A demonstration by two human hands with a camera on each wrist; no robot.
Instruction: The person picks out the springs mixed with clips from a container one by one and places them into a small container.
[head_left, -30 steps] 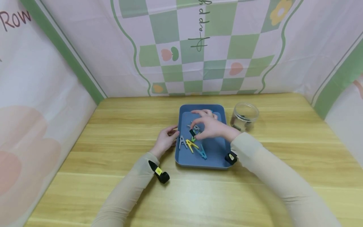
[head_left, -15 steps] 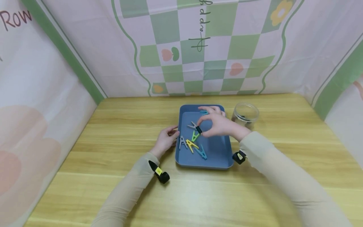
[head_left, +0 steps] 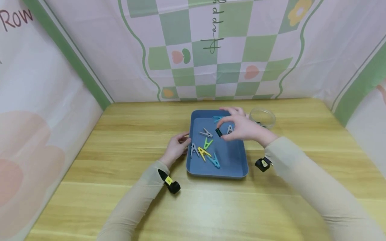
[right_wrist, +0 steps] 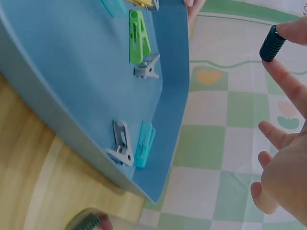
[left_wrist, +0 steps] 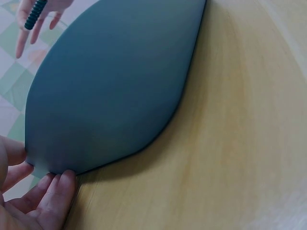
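A dark green ribbed coil, like a small spring [head_left: 218,133], is pinched end to end between the thumb and index finger of my right hand [head_left: 243,126], above the tray's right half. In the right wrist view, this coil [right_wrist: 272,44] shows its rings clearly; the other fingers stay spread. My left hand [head_left: 176,149] holds the left edge of the blue tray [head_left: 230,167], thumb at the rim. Inside the tray lie several clothespins: a yellow clothespin [head_left: 203,153], a green clothespin [head_left: 207,144], a grey clothespin [head_left: 206,133], and other blue and grey ones.
A clear round jar [head_left: 262,117] stands right of the tray, partly behind my right hand. Dark coils [right_wrist: 88,222] show inside it in the right wrist view. A patterned cloth [head_left: 230,50] hangs behind the wooden table [head_left: 135,134].
My right hand has moved right and slightly away with the spring, uncovering the clothespins in the middle and far right of the tray. My left hand and the tray have stayed put.
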